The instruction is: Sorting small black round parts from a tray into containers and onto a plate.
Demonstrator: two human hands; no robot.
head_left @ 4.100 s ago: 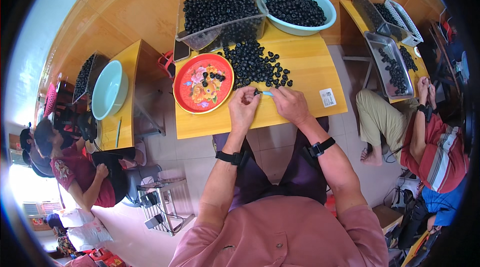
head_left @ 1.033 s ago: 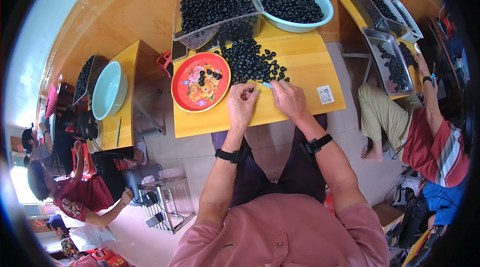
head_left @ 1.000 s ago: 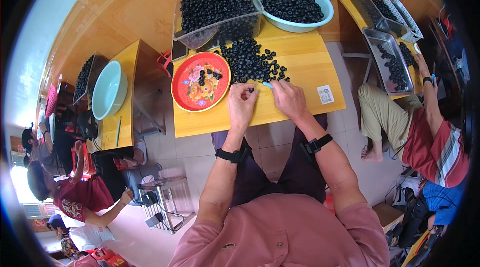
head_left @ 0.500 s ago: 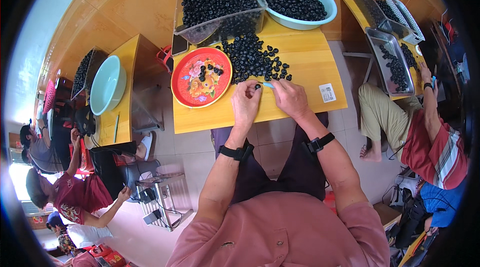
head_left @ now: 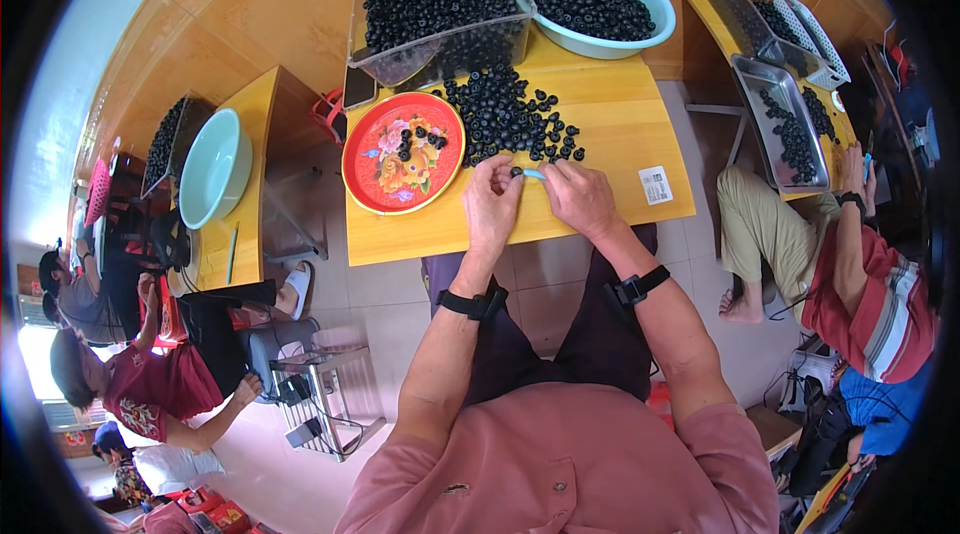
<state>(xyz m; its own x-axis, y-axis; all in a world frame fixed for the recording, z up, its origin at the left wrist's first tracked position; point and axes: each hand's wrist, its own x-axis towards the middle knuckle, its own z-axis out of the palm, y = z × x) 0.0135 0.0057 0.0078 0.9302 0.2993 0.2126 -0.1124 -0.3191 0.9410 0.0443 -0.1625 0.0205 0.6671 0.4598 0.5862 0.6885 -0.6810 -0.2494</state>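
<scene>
My left hand (head_left: pixel 490 204) is closed, pinching a small round black piece (head_left: pixel 516 172) between thumb and fingertips. Against that piece sits the tip of a slim light-blue tool (head_left: pixel 534 174), gripped in my right hand (head_left: pixel 582 199); its exact kind is too small to make out. Both hands hover over the front part of the yellow table (head_left: pixel 420 234). Just beyond them spreads a loose pile of black pieces (head_left: pixel 500 114). Left of the pile, a red flowered tray (head_left: pixel 352 179) holds several more.
Behind the pile stand a clear bin (head_left: pixel 440 62) and a light-blue basin (head_left: pixel 600 46), both full of black pieces. A phone (head_left: pixel 360 89) lies beside the bin, a white label (head_left: pixel 655 185) at the table's right. People work at side tables, left and right.
My hands have barely moved; the blue tool's tip has shifted slightly against the black piece. The person on the right has leaned and brought their hands together.
</scene>
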